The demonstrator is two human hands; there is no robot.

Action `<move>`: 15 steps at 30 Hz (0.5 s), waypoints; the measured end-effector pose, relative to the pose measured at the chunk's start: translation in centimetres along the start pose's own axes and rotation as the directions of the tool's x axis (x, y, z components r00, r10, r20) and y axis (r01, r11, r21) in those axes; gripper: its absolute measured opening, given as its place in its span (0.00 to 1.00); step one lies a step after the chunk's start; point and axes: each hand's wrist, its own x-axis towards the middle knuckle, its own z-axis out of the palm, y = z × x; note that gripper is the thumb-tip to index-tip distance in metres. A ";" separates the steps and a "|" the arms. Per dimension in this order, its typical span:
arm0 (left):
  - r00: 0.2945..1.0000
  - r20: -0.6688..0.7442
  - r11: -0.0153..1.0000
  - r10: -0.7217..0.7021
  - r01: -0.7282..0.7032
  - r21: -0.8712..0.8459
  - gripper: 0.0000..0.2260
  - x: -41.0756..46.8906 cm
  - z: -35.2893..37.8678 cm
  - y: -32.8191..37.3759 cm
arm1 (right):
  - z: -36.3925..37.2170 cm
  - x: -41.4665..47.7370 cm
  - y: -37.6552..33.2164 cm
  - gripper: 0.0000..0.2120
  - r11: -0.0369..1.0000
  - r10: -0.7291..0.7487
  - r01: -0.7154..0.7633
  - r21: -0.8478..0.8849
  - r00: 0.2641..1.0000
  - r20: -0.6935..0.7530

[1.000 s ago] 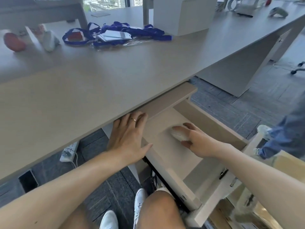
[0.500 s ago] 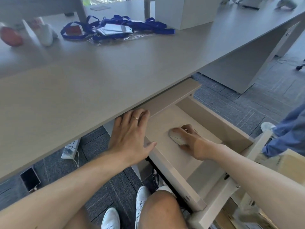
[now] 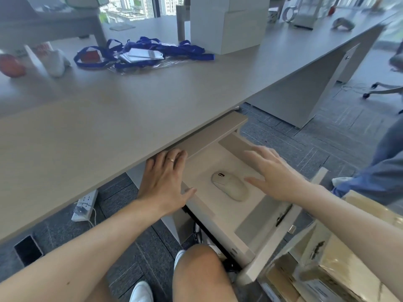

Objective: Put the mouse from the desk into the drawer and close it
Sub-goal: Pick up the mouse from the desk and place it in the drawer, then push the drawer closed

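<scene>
A cream-white mouse [image 3: 230, 185] lies on the floor of the open drawer [image 3: 220, 225], which is pulled out from under the grey desk [image 3: 130, 105]. My right hand [image 3: 274, 173] hovers just right of the mouse, fingers spread, holding nothing. My left hand [image 3: 166, 182] lies flat with its fingers on the drawer's left side, tucked under the desk edge, the thumb resting on the drawer's side wall.
Blue lanyards with cards [image 3: 141, 53], a white box [image 3: 226, 25] and a red object [image 3: 11, 65] lie on the desk. A power strip [image 3: 85, 204] and a phone [image 3: 28, 250] are on the carpet. Cardboard boxes [image 3: 340, 269] stand at right. Another person's leg [image 3: 379, 171] is nearby.
My right hand has let go of the mouse and lifted to the right with its fingers spread. The mouse now lies alone in the drawer. My left hand has stayed put.
</scene>
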 end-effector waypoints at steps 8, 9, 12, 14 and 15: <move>0.996 0.081 0.995 -0.037 0.044 -0.089 0.48 -0.9 -0.7 0.6 | 1.2 -10.0 1.3 0.41 0.547 0.726 -0.569 0.614 0.687 -0.010; 0.995 0.085 0.992 -0.045 0.054 -0.114 0.48 -1.1 -0.7 0.6 | 1.4 -10.3 0.8 0.40 0.466 0.760 -0.571 0.676 0.649 0.024; 0.991 0.113 0.982 -0.078 0.096 -0.163 0.48 -1.6 -0.9 0.9 | 2.4 -10.5 -0.8 0.30 0.178 0.778 -0.549 0.817 0.587 0.225; 0.985 0.141 0.974 -0.098 0.124 -0.192 0.50 -1.6 -1.2 1.0 | 3.1 -10.4 -1.3 0.18 -0.007 0.728 -0.519 0.855 0.584 0.360; 0.980 0.163 0.968 -0.110 0.143 -0.205 0.51 -1.6 -1.4 1.0 | 3.2 -10.3 -1.4 0.16 -0.042 0.713 -0.510 0.859 0.587 0.384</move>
